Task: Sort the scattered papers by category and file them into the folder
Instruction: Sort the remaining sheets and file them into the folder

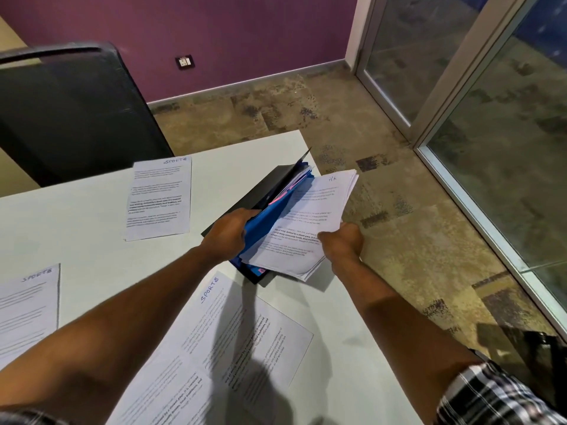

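Note:
A black folder (267, 188) with blue dividers (270, 216) lies open near the table's right edge. My left hand (228, 233) grips the blue dividers and holds the folder open. My right hand (342, 242) pinches the lower edge of a stack of printed papers (310, 222) marked "HK". That stack lies partly inside the folder, against a blue divider. Three sheets headed "SPORTS" lie on the table: one at the back (159, 197), one at the left edge (27, 305), one in front between my arms (211, 329).
The white table (92, 240) ends just right of the folder, above patterned carpet (399, 228). A black chair (70, 115) stands behind the table at the left. Glass partitions (503, 142) run along the right. More overlapping sheets (270, 338) lie in front.

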Tool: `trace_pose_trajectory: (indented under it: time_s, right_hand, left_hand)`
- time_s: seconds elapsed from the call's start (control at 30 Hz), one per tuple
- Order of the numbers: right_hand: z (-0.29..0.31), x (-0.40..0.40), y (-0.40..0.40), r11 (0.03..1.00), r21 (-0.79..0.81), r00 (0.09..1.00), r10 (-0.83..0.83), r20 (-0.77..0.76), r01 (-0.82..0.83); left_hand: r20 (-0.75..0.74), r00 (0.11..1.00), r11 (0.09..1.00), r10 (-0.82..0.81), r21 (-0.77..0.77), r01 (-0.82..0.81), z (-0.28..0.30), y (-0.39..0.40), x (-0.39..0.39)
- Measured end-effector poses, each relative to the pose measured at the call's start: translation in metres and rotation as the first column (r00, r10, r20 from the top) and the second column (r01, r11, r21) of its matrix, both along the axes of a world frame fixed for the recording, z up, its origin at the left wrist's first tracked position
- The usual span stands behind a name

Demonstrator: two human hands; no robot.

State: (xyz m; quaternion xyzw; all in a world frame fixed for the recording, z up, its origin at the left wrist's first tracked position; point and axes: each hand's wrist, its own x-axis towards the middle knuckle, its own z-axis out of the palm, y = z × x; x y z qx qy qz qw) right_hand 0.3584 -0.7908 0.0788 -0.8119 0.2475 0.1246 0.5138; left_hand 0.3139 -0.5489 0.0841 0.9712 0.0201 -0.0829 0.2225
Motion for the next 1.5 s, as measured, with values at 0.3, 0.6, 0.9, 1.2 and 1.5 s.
trace_pose_trajectory:
  time_s: [0.3,0.6,0.9,1.2,1.5]
  right_hand:
    - [0.009,0.003,0.046,0.998,-0.056,1.0,0.007,0.026,-0.006]
    - [0.011,0.005,0.072,1.0,-0.028,1.0,-0.014,-0.018,0.014]
    - [0.011,0.005,0.065,0.996,-0.083,0.995,-0.037,-0.093,0.03]
    - [0.011,0.003,0.064,0.996,-0.077,0.993,0.028,-0.119,-0.037]
    - [0.01,0.014,0.061,0.997,0.018,0.988,0.082,-0.135,-0.08]
  left_hand:
    - [0.071,0.996,0.998,-0.045,0.035,0.043,0.004,0.002,0.007]
    - [0.144,0.989,0.999,-0.039,-0.018,0.042,0.022,-0.013,0.005]
    - [0.15,0.984,0.985,-0.101,-0.122,0.119,0.039,-0.039,-0.011]
    - [0.139,0.99,0.98,0.011,-0.2,0.017,0.056,-0.046,-0.015]
    - [0.179,0.984,0.987,0.014,-0.159,0.015,0.065,-0.049,-0.011]
